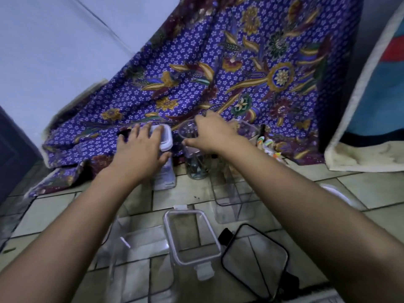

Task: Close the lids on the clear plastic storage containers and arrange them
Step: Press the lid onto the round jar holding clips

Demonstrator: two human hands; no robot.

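A tall clear container with a white lid stands on the tiled floor near the cloth; my left hand lies flat on top of that lid, fingers spread. Right beside it stands a round clear jar, and my right hand grips its open rim from above. Closer to me lie a white-rimmed lid and a black-rimmed lid flat on the floor. An open clear container stands under my right forearm, and another clear one sits at the lower left.
A purple floral cloth hangs behind the containers. A cream-edged rug or blanket leans at the right. Colourful small packets lie by the cloth's foot. Another white lid edge shows past my right forearm.
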